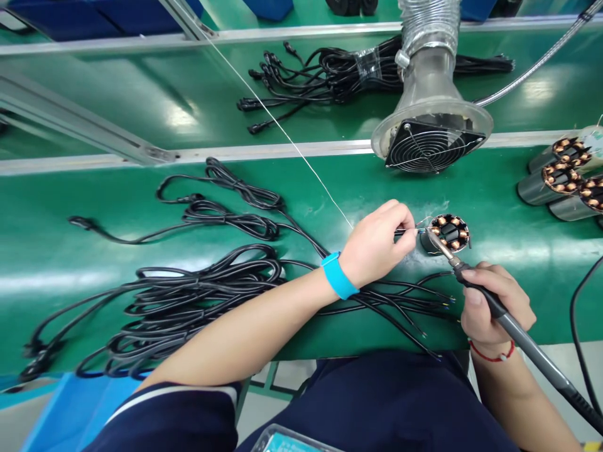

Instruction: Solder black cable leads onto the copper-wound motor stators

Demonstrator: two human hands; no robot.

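Note:
My right hand [492,304] grips a soldering iron [502,314] like a pen, its tip at the left rim of a motor stator [450,233] with copper windings. The stator stands upright on the green bench. Close to its left side, my left hand [379,242] is closed, with its fingers pinched on the end of a black cable [400,231] whose thin wires reach toward the rim. A thin solder wire [301,154] runs down from the upper left into this hand. Exactly where tip, wire and rim meet is too small to make out.
Coiled black cables [202,295] lie on the bench at left, their stripped ends [438,301] below the stator. A fume extractor [433,135] hangs above it. More stators [556,182] stand at right. Behind, a cable bundle [343,72] lies past a metal rail [282,149].

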